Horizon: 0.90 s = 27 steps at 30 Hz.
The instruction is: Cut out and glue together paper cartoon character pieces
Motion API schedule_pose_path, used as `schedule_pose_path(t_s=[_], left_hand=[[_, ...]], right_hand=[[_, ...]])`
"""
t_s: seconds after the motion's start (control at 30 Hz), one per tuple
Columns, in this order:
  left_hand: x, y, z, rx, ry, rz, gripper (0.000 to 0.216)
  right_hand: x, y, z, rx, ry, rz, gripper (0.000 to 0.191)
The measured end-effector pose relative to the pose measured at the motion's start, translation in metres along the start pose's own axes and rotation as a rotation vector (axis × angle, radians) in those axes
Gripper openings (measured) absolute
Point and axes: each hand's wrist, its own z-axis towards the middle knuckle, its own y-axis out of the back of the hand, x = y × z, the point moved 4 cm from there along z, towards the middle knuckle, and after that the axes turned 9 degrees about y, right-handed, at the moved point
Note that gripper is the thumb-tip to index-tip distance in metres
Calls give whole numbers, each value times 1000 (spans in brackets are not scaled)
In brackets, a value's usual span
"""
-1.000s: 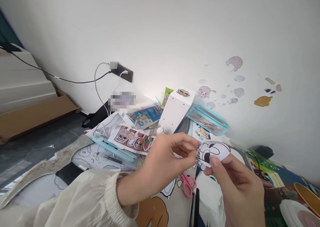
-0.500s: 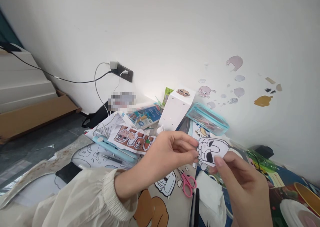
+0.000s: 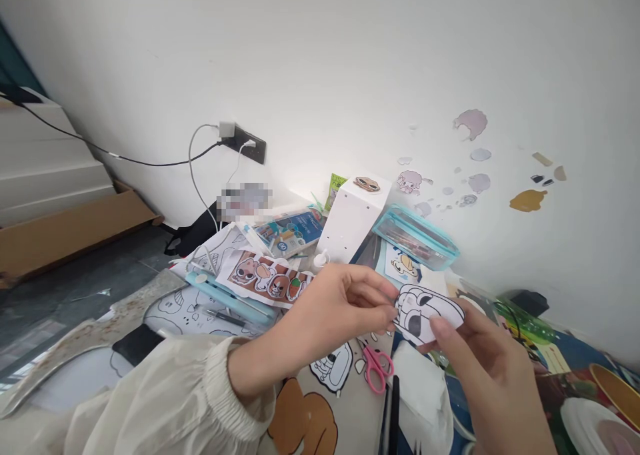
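Paper cutout [image 3: 426,308] tipped clockwise; long axis slopes down rightward between hands [image 3: 343,305].

Tabletop [image 3: 357,411] (cartoon-printed, crowded): pink scissors [image 3: 371,355], slim black tool [image 3: 395,408] near them, white box [image 3: 349,223], turquoise-trimmed case [image 3: 417,237] farther back.

A turquoise case [image 3: 417,231] lies just beside a white boxy object [image 3: 347,221].

Paper cutout [image 3: 423,301] partly behind the right hand [image 3: 495,368], brown drawing [image 3: 320,418] partly beyond the bottom edge
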Motion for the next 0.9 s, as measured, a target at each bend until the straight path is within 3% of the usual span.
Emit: schedule_pose_path(t_s=[0.1,0.3,0.6,0.73,0.9], left_hand=[[0,-1,0,35,19,-38,17],[-5,-3,-4,70,68,-107,16],[-7,-5,-5,117,145,-89,16],[-8,-4,-5,98,125,-54,16],[-7,-4,-6,79,70,-6,16]], right_hand=[[5,-3,-1,-3,8,58,28],[-4,-1,-1,53,-32,108,31],[-6,0,-1,25,-12,209,30],[-8,3,-2,-126,-4,179,27],[8,4,-1,-299,199,144,18]])
